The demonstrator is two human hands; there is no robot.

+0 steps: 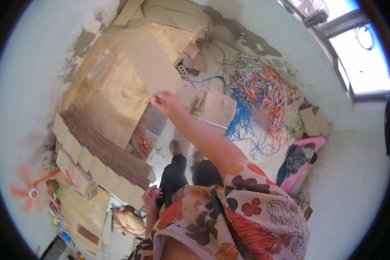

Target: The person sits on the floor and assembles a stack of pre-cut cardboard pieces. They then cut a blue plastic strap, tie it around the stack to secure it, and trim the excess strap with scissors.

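Observation:
Stretched out over the low wooden board, my right hand (167, 102) has its fingers closed at the near edge of a long flat cardboard sheet (154, 60). The sheet is blurred and slants away toward the far left. Beneath it lies the wide plywood board (117, 93), its surface stained in places. Close to my left hip, my left hand (152, 196) is held with loosely curled fingers apart and nothing visible in them. Beside that hand runs a long row of stacked cardboard pieces (102, 143), leaning along the board's near side.
A heap of coloured plastic strapping (264, 91) covers the floor at right. Cardboard pieces (219, 108) lie before my feet. Further flat cardboard (173, 15) is piled at the far end. A pink container (301, 162) holds dark cloth; an orange fan (32, 193) stands at left.

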